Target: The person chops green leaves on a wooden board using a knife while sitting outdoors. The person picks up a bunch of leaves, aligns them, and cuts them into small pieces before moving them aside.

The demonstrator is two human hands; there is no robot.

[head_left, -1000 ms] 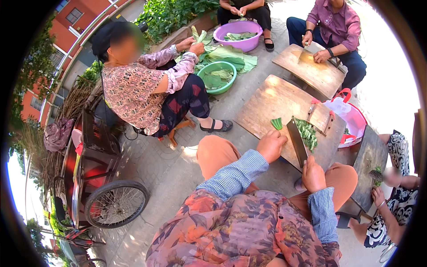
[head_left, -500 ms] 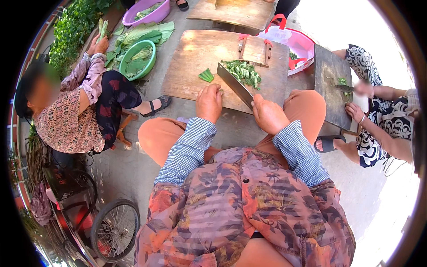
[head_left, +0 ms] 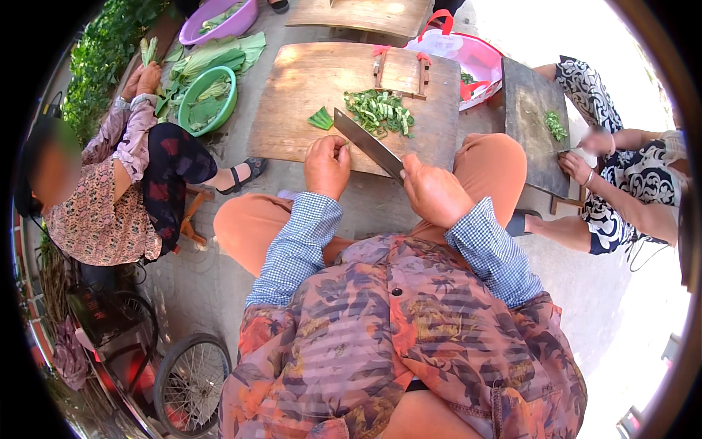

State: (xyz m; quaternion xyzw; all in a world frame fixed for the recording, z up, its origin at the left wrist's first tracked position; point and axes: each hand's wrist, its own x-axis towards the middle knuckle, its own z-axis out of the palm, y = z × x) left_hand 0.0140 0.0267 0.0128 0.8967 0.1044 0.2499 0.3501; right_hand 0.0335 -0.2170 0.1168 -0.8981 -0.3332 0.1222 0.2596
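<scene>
My right hand (head_left: pixel 436 190) grips the handle of a cleaver (head_left: pixel 368 145). Its broad blade slants up and left over the near edge of a wooden board (head_left: pixel 281 91). At the board's front edge is my left hand (head_left: pixel 327 167), fingers curled and thumb pressed in, left of the blade; whatever they may hold is hidden. Just beyond the blade lies a loose heap of chopped leafy greens (head_left: pixel 378 111). A small cut piece of green leaf (head_left: pixel 320 118) rests apart, left of the blade's tip.
A small wooden frame (head_left: pixel 401 75) lies on the board's far side. Behind stands a pink tub (head_left: pixel 482 66). A co-worker at right works at a dark board (head_left: pixel 523 121); another person at left holds greens near a green basin (head_left: pixel 228 110). A purple basin (head_left: pixel 248 16) stands beyond.
The whole view has shifted slightly. My cleaver and hands stay nearly in place over the board. The co-worker at right has drawn their knife back toward the near edge, uncovering their chopped greens.
</scene>
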